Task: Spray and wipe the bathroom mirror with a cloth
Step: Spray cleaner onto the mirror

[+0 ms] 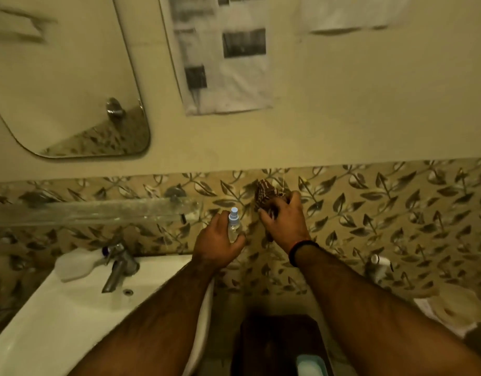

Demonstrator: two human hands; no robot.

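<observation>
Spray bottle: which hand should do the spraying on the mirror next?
Left, probably. The left hand already grips the spray bottle, on the mirror's side. The right hand holds the cloth.

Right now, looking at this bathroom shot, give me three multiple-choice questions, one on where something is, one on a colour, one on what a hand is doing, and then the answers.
1. Where is the mirror?
A. On the wall above the sink, upper left
B. On the floor
C. Right of the paper sheet

2. What colour is the spray bottle cap?
A. Red
B. Pale blue-white
C. Black

3. What is the right hand doing?
A. Resting flat on the sink
B. Turning the tap
C. Gripping the cloth

Answers: 1 A, it hangs above the sink. 2 B, the cap is pale above the left hand. 3 C, the fingers curl round the bunched cloth.
</observation>
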